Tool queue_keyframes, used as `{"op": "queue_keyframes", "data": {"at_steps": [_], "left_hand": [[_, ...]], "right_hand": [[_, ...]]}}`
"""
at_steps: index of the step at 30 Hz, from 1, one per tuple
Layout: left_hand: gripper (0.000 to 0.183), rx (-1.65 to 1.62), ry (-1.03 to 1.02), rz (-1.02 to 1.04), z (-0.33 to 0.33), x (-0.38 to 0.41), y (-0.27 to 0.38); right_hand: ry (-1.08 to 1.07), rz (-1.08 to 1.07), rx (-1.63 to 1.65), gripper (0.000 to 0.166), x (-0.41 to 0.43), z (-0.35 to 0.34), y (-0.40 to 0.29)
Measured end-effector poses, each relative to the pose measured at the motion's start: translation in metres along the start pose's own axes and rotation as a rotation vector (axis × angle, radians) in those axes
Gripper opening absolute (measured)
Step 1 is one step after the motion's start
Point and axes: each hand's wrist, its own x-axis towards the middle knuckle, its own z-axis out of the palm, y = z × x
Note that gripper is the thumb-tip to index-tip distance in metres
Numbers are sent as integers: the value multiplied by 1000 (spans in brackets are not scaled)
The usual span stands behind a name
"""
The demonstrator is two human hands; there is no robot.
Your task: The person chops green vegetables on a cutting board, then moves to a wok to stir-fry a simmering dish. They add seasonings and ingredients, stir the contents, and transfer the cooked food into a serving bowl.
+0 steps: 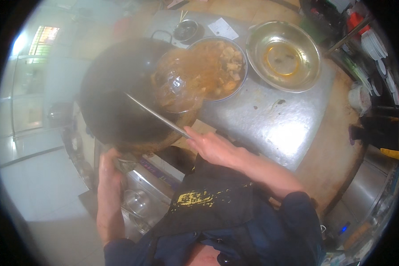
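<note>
A large dark wok point(116, 86) is tilted to the right, and brown soupy stew point(183, 76) runs over its lip. The stew fills a round white bowl with a blue rim point(245, 71), where pale chunks of food point(232, 61) show. My left hand point(110, 163) grips the wok at its near lower edge; the grip itself is partly hidden. My right hand point(209, 144) is shut on the long metal handle of a cooking ladle point(158, 116). The ladle's head is not plainly visible in the wok. Steam blurs the left side.
A wide steel basin point(286, 78) with an oily residue stands right of the bowl on the metal worktop point(252, 116). Behind are a small steel bowl point(185, 30) and a white paper point(222, 28). Stacked plates point(374, 45) are at far right. Steel pots point(136, 201) sit below my left forearm.
</note>
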Motion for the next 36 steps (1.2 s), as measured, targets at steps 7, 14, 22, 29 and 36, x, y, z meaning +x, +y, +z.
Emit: {"op": "queue_keyframes", "data": {"at_steps": [7, 14, 22, 29, 36], "left_hand": [[32, 211, 34, 189, 41, -22, 35], [28, 369, 14, 302, 66, -36, 65], [28, 480, -23, 440, 65, -33, 81], [30, 258, 55, 314, 35, -34, 68], [38, -180, 35, 20, -13, -44, -2]], "right_hand": [[162, -147, 2, 49, 16, 6, 28], [334, -256, 95, 50, 24, 12, 49], [321, -107, 344, 46, 42, 8, 40], [183, -192, 164, 45, 58, -2, 18], [-5, -252, -79, 46, 36, -25, -17]]}}
